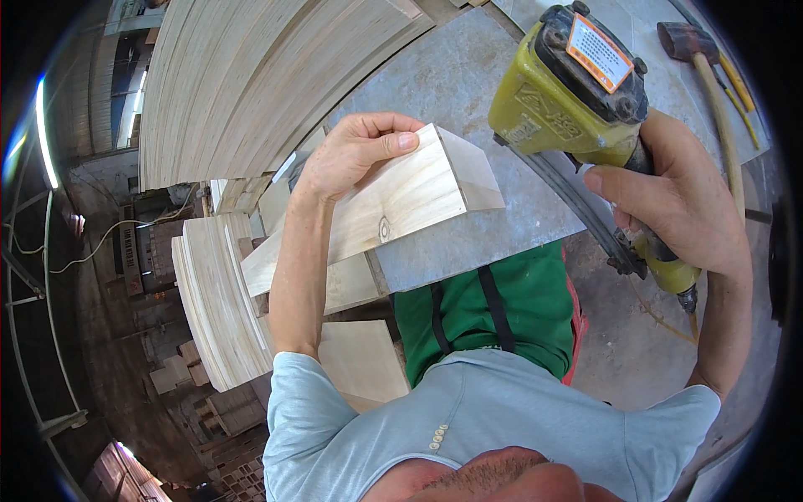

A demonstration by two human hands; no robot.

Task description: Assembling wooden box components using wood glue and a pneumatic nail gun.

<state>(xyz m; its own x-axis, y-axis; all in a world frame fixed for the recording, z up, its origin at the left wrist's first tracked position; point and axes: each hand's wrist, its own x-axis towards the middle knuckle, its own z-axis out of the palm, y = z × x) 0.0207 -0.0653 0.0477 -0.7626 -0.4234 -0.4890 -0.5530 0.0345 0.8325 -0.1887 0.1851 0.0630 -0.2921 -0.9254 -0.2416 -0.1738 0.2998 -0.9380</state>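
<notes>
My left hand (355, 155) grips the top edge of a pale wooden board (401, 197), thumb on the near face and fingers behind. A shorter wooden piece (475, 176) meets the board's right end at a corner. The board stands on edge, slanting down to the left. In my right hand (682, 201) is a yellow-green nail gun (560, 105), held by its handle above the right part of the table. Its dark magazine (585, 209) runs down toward my body. The gun and the board are apart. Whether a finger rests on the trigger is hidden.
The grey worktable (519, 230) lies under the board. A mallet (679, 43) and a thin yellow-handled tool (736, 84) lie at the far right. Large stacked wooden panels (251, 75) stand far left; more boards (209, 301) are nearer left. A thin hose (673, 326) trails from the gun.
</notes>
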